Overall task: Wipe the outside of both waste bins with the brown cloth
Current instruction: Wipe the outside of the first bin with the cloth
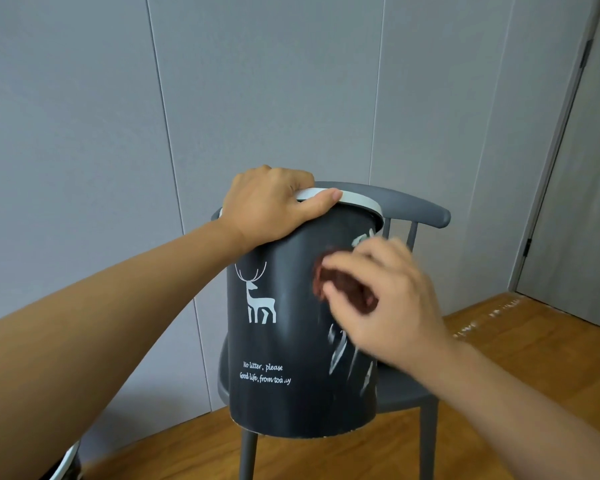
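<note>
Fingers (284, 180) of the left hand (267, 206) curl over the white rim (357, 199) of the dark waste bin (291, 341), the thumb lying along the rim's near edge, so this hand is closed on the bin's top. At the far lower left corner a black-and-white edge of another object (66, 462) just shows; what it is cannot be told. The bin stands on the seat of a grey chair (426, 209), tilted a little, its bottom edge overhanging the seat front. Its near side carries a white deer print (258, 299) and, lower down, white lettering (264, 373) reading "No litter, please". To the right of the deer, the right hand (385, 303) presses a bunched brown cloth (343, 282) against the bin's wall, fingers bent and pinching the cloth; hand and cloth are motion-blurred, as are the white marks below them. Behind the chair are grey wall panels (257, 81), below it a wooden floor (516, 358), and at the far right a door (582, 202).
</note>
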Demonstrator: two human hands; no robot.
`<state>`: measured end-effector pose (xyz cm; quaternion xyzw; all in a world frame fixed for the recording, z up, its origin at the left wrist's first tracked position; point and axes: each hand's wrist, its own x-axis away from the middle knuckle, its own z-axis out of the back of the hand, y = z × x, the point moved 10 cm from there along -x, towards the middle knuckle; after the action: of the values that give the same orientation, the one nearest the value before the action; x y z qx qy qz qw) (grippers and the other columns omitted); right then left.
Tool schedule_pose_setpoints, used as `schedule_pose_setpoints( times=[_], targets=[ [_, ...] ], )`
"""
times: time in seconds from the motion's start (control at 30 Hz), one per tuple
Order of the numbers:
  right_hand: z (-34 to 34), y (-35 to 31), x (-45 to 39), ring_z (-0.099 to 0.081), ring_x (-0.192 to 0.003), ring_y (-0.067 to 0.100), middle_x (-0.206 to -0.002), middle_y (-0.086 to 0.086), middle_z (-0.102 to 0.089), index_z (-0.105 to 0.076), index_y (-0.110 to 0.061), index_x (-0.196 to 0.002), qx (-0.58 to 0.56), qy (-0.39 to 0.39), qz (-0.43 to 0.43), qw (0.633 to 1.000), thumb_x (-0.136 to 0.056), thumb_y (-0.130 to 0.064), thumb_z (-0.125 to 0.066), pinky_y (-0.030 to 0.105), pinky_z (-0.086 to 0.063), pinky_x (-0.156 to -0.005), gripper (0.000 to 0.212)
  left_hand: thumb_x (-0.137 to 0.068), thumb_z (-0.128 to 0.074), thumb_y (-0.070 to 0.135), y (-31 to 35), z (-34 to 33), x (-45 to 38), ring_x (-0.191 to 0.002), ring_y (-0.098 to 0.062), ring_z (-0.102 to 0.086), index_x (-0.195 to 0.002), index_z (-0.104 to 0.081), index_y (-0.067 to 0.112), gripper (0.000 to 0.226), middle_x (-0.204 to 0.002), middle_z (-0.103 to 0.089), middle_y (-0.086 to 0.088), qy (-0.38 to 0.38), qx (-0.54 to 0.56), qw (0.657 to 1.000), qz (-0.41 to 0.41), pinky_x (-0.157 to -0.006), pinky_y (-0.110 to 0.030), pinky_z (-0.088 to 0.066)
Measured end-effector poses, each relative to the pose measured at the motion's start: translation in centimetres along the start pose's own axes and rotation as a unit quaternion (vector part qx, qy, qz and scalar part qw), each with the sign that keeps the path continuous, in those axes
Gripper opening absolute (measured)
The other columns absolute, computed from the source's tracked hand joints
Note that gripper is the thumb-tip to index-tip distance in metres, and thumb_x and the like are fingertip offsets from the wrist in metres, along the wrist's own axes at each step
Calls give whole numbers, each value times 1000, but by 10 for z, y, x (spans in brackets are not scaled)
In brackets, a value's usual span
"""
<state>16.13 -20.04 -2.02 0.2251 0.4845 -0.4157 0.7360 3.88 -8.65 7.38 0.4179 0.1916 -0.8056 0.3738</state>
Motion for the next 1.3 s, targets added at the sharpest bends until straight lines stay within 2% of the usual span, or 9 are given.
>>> schedule_pose_setpoints(
  times=[0.1, 0.17, 0.33, 0.4, 0.53, 0.63, 0.83, 1.1, 1.3],
  targets=[
    [-12, -29, 37, -51, -85, 17, -91, -5, -55, -74, -23, -107, -16, -84, 80, 993, -85, -34, -77, 37, -50, -58, 24, -82, -38, 79, -5, 1, 1, -52, -23, -37, -56, -31, 17, 67, -46, -34, -1, 2, 6, 1000, 6, -53, -33, -29],
    [-11, -28, 35, -50, -83, 16, -89, -6, -55, -74, -24, -105, -5, -94, 89, 992, -87, -37, -75, 36, -49, -57, 22, -82, -37, 79, -3, 2, 2, -51, -22, -37, -57, -31, 17, 67, -46, -34, -1, 6, 7, 1000, 0, -53, -33, -28],
    [13, 28, -24, -61, -91, 22, -93, -7, -60, -75, -33, -106, 1, 41, -72, 997, -86, -48, -67, 40, -55, -73, 26, -83, -42, 77, 6, 2, 2, -51, -23, -37, -58, -33, 15, 68, -47, -35, -3, 2, 11, 1000, -12, -51, -34, -29],
    [11, 34, -25, -61, -93, 22, -96, -9, -60, -74, -33, -107, -3, 51, -94, 994, -86, -47, -67, 41, -55, -75, 26, -83, -41, 78, 4, 1, 1, -52, -25, -38, -59, -34, 14, 69, -47, -34, -2, 1, 11, 1000, -9, -51, -34, -30],
    [-8, -10, 28, -56, -87, 19, -92, -7, -58, -72, -23, -103, -37, -51, 14, 998, -87, -35, -74, 40, -52, -65, 20, -83, -41, 77, -10, 0, 0, -55, -27, -39, -58, -35, 14, 68, -48, -36, -3, -1, 22, 1000, 17, -55, -36, -34],
    [-11, -18, 43, -53, -82, 15, -87, -9, -56, -71, -24, -100, -23, -102, 62, 993, -88, -37, -73, 37, -50, -60, 18, -83, -43, 76, -10, 0, 1, -54, -26, -39, -60, -38, 12, 68, -48, -36, -4, 3, 23, 1000, 13, -54, -36, -35],
    [9, 37, -21, -60, -96, 18, -97, -11, -62, -75, -33, -105, -1, 45, -93, 995, -86, -47, -68, 36, -53, -76, 25, -83, -42, 77, -2, -1, 0, -54, -27, -39, -59, -37, 13, 69, -49, -37, -5, 1, 22, 1000, 0, -52, -35, -31],
    [-7, -2, 53, -58, -90, 13, -96, -11, -64, -74, -23, -107, -44, -49, -2, 998, -89, -40, -71, 33, -55, -67, 24, -80, -39, 79, -16, 0, 2, -55, -25, -41, -61, -41, 11, 71, -50, -38, -5, 2, 26, 999, 30, -52, -34, -29],
    [5, 33, -14, -59, -98, 19, -99, -11, -62, -78, -34, -110, -15, 48, -95, 994, -88, -48, -69, 37, -54, -79, 28, -83, -42, 77, -10, 3, 3, -55, -26, -40, -61, -39, 11, 70, -50, -38, -6, -4, 29, 999, 15, -52, -34, -29]
  ],
)
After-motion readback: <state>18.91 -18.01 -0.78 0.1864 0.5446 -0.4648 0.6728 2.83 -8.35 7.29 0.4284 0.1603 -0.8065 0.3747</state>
